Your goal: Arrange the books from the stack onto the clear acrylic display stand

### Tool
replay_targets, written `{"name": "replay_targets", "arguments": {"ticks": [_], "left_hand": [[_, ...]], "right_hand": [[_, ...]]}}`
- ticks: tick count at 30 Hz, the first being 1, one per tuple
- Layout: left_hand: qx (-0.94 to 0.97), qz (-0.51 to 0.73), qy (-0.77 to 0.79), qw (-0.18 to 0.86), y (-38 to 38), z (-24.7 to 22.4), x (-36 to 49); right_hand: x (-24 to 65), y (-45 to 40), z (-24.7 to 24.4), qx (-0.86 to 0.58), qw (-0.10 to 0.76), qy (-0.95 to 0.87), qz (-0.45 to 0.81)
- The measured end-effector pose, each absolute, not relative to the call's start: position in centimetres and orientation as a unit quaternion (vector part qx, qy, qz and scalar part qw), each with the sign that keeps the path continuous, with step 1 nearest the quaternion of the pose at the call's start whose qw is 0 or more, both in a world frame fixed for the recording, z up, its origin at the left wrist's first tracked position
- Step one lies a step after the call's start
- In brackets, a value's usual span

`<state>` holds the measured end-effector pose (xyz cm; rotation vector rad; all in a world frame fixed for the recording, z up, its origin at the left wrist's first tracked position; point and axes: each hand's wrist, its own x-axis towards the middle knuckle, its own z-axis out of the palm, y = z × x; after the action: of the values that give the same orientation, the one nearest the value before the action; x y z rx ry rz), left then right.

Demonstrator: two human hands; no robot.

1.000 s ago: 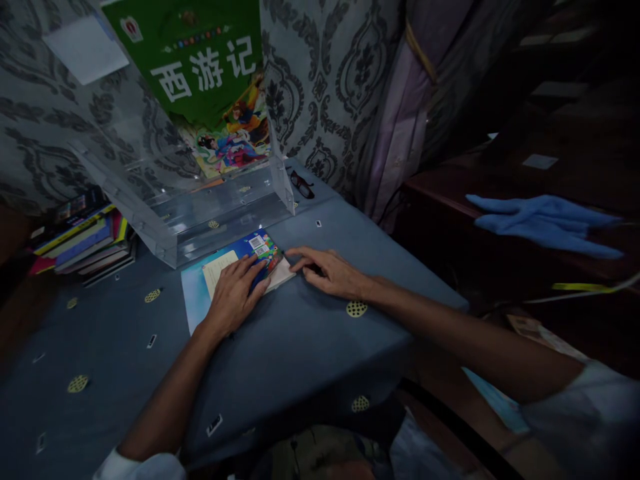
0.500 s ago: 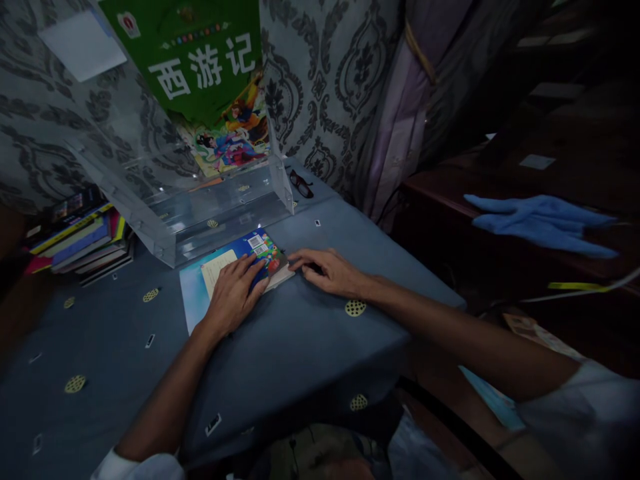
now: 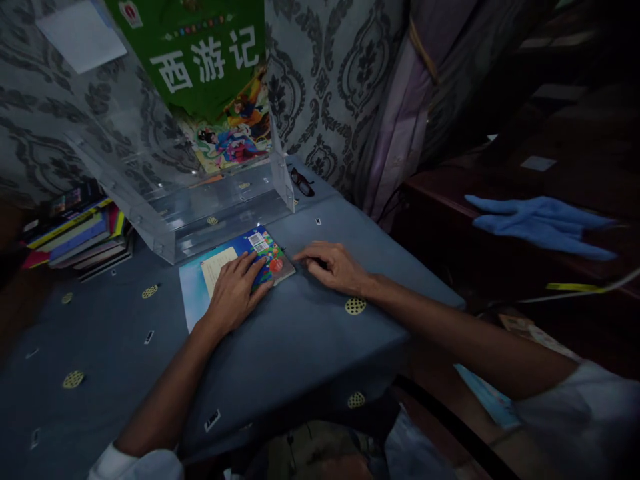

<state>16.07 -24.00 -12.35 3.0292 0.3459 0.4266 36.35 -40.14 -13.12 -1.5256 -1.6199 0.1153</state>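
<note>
Stand (image 3: 151, 233): here on the worktop (image 3: 300, 347), upright book (image 3: 213, 100) in it
Book pile (image 3: 80, 230): left of it
Glasses (image 3: 303, 183): just right
Flat book (image 3: 275, 259): here, before it
Glove (image 3: 540, 221): over right, on the side worktop (image 3: 440, 192)

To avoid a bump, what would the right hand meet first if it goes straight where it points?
The right hand would probably meet the book under the left hand; height there is unclear.

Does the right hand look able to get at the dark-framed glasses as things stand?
Probably yes: the right hand looks empty beside the book, and only tablecloth shows between it and the glasses, which lie just outside the clear stand's end panel.
</note>
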Motion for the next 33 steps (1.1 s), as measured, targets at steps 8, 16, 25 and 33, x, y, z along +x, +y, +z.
{"name": "replay_targets", "arguments": {"ticks": [8, 16, 25, 33], "left_hand": [[0.984, 0.130, 0.117, 0.030, -24.3, -12.4, 16.2], [0.965, 0.101, 0.241, 0.012, -19.7, -11.3, 13.4], [0.924, -0.084, 0.370, -0.043, -19.9, -6.2, 10.9], [0.923, -0.118, 0.350, 0.111, -21.1, -6.6, 10.8]], "right_hand": [[35.6, -40.1, -12.8, -0.558, 0.366, -0.745, 0.006], [33.2, -41.1, -12.4, -0.648, 0.182, -0.734, -0.087], [30.2, -41.7, -11.0, -0.721, 0.107, -0.682, -0.054], [34.4, -36.0, -11.1, -0.726, 0.181, -0.662, 0.038]]}}
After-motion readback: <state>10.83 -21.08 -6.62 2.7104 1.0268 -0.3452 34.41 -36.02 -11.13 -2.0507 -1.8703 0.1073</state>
